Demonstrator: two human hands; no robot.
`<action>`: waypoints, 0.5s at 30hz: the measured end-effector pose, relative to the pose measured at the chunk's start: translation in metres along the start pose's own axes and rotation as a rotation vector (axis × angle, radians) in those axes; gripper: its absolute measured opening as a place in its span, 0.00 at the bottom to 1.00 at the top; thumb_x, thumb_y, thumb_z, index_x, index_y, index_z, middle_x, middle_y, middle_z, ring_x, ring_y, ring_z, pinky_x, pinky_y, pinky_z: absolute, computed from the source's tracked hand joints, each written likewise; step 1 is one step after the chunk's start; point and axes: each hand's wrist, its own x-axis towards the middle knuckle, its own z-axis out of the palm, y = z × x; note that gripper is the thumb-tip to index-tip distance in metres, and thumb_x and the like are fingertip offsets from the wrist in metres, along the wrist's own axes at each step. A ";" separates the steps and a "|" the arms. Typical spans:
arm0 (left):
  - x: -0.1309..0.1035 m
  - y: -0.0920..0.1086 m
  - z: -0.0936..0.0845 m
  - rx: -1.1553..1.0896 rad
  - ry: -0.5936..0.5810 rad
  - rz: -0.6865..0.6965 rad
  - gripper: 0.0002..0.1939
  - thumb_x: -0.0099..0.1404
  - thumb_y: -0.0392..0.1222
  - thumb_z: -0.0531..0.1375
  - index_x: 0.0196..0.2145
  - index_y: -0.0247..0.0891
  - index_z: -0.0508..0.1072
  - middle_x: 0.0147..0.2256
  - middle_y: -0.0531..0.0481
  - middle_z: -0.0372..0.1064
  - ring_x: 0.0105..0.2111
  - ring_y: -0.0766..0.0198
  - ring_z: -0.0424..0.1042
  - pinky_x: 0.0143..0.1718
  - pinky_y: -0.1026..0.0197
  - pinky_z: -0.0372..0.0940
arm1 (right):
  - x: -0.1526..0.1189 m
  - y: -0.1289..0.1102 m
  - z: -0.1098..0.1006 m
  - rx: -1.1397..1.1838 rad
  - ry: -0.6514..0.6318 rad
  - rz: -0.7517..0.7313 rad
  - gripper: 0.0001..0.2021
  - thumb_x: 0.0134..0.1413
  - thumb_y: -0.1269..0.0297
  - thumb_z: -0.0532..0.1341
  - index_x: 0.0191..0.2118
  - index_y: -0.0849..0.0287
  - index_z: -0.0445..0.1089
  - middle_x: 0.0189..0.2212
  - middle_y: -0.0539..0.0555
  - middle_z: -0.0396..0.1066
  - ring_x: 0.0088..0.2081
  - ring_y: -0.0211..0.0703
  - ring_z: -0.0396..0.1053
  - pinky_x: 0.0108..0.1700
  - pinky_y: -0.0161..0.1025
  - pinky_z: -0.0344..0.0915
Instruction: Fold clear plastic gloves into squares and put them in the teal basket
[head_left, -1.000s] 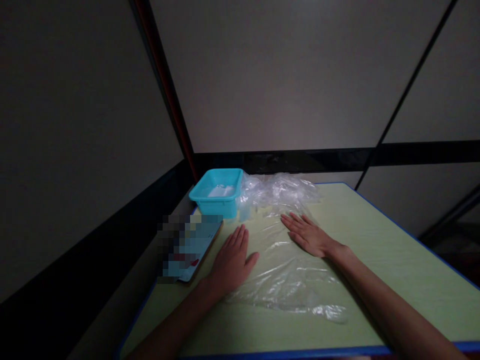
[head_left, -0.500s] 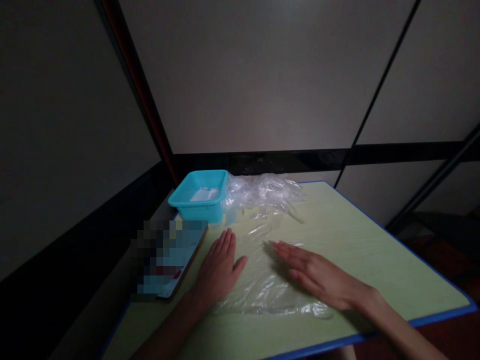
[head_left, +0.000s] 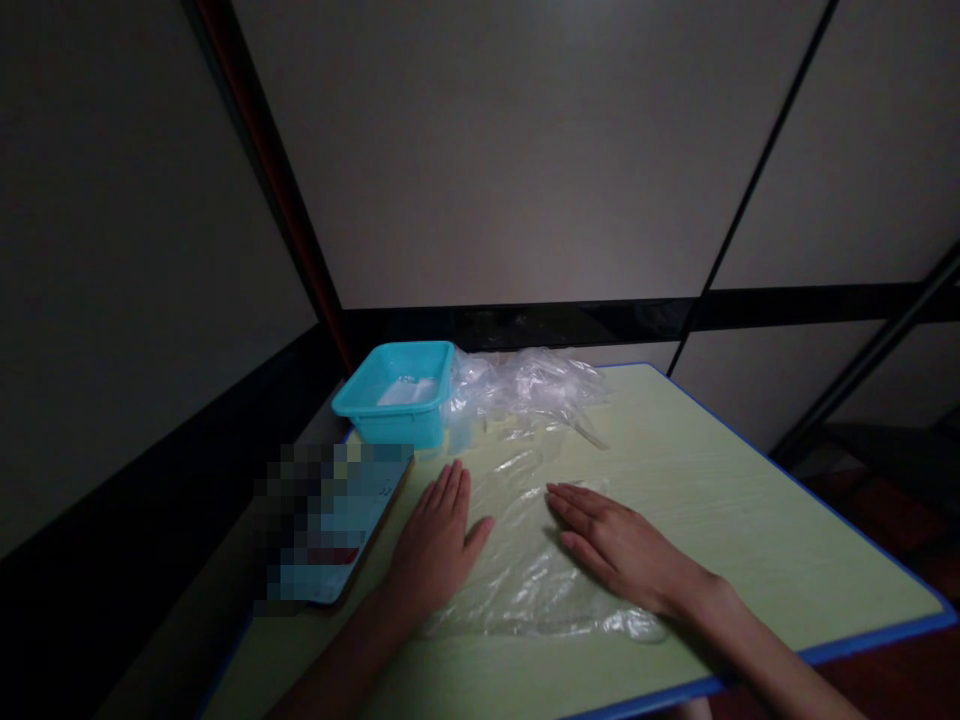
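Note:
A clear plastic bag (head_left: 525,580) lies spread out and wrinkled on the table in front of me. My left hand (head_left: 439,540) rests flat over its left side, fingers stretched forward and thumb apart. On the bag's right side lies my right hand (head_left: 619,545), palm down with fingers extended toward the left. Neither hand grips anything. Farther back, a crumpled heap of clear plastic bags (head_left: 544,380) sits beside a turquoise plastic basket (head_left: 442,425), which has something white and clear inside.
The pale green table (head_left: 720,500) has a blue edge. At its left side lies a flat rectangular item (head_left: 367,510), partly blurred out. Wall panels (head_left: 510,170) rise right behind the table.
My right hand has come down flat onto the bag, with its wrist shifted slightly left. My left hand stays in nearly the same place.

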 end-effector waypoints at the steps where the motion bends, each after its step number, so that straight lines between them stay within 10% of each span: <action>1: 0.000 0.000 0.000 0.000 -0.005 0.000 0.30 0.64 0.50 0.46 0.55 0.20 0.56 0.58 0.31 0.48 0.58 0.50 0.48 0.56 0.50 0.52 | -0.001 0.002 0.001 -0.017 0.014 0.006 0.24 0.62 0.58 0.44 0.58 0.68 0.55 0.57 0.61 0.55 0.58 0.47 0.53 0.59 0.44 0.51; 15: 0.000 -0.001 0.000 -0.035 -0.001 -0.002 0.30 0.64 0.50 0.46 0.54 0.20 0.57 0.58 0.30 0.49 0.58 0.49 0.49 0.55 0.49 0.52 | -0.003 0.022 0.015 -0.218 0.102 0.162 0.29 0.60 0.48 0.41 0.57 0.64 0.57 0.61 0.56 0.45 0.61 0.50 0.42 0.59 0.53 0.46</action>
